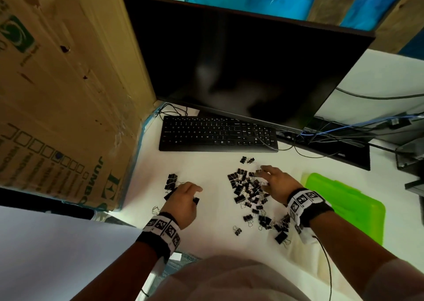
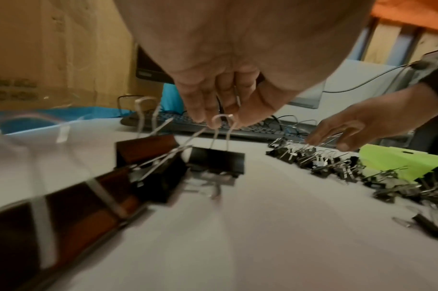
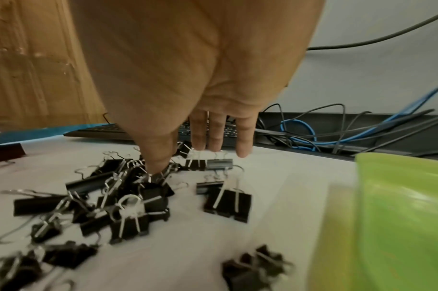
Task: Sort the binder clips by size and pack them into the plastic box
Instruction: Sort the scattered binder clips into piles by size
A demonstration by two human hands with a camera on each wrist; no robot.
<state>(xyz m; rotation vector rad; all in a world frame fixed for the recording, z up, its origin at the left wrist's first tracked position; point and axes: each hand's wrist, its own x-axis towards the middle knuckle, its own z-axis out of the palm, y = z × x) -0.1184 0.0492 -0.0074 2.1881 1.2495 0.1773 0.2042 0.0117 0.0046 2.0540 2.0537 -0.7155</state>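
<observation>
left hand (image 2: 220, 98) pinching big clip (image 2: 216, 162) by its wire handle | right hand (image 3: 207, 126) spread, over clip pile (image 1: 250, 190) | green box (image 1: 348, 206) right of it, nearer

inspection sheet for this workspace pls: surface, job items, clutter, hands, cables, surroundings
Surface: white desk, bare between the clip groups.
Job's things: mixed binder clip pile at centre; large binder clips grouped apart at left; green plastic box closed, at right.
Clutter: keyboard behind the pile.
Grippers: left hand pinches the wire handle of a large clip; right hand spread over the pile, fingers straight.
Cables: black and blue cables tangled behind the keyboard, right.
Surroundings: dark monitor; cardboard box at left.
</observation>
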